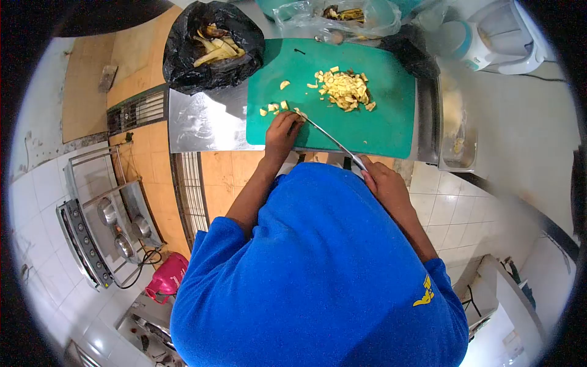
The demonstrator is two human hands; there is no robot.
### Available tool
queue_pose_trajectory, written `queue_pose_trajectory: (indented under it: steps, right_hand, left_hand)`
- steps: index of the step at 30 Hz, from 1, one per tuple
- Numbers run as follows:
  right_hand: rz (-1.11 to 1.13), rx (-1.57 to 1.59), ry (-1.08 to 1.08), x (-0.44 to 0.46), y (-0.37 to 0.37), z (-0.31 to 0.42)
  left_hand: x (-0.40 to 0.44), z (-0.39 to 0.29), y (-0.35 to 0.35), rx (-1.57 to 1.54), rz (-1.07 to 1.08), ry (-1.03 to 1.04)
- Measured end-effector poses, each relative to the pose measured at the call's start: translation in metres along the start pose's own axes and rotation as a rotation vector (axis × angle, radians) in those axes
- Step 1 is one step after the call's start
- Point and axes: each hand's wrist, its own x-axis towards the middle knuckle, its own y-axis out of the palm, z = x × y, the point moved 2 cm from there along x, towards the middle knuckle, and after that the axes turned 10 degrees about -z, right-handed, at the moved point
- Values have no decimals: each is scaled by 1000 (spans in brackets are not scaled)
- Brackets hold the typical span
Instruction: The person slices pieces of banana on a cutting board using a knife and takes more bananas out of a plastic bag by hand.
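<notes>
On the green cutting board [379, 131] lies a heap of chopped pale yellow pieces [345, 90]. A few larger pieces [273, 107] rest at the board's left side, beside my left hand [282, 131]. Its fingers are bent together over a small piece [301, 113] near the board's front edge. My right hand [386, 186] is wrapped round the handle of a long knife [330, 137]. The blade points up and left across the board, its tip at the small piece by my left fingertips.
A black plastic bag [183, 58] with peels stands at the back left. Behind the board is a clear bag [391, 23] with dark peels. To the right are a metal tray [469, 147] and a white blender [489, 46].
</notes>
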Motion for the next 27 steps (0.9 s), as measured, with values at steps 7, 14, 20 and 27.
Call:
queue_pose_trajectory:
  steps: [7, 14, 20, 27]
  right_hand:
    - [20, -47, 11, 1, 2, 2]
    - [27, -37, 17, 0, 3, -3]
    - [66, -70, 3, -15, -24, -8]
    - [32, 8, 7, -7, -19, 0]
  left_hand:
    - [-2, 6, 2, -10, 13, -25]
    - [-3, 6, 4, 29, 1, -15]
    - [-1, 3, 4, 3, -32, 1]
    - [-7, 13, 6, -24, -22, 26]
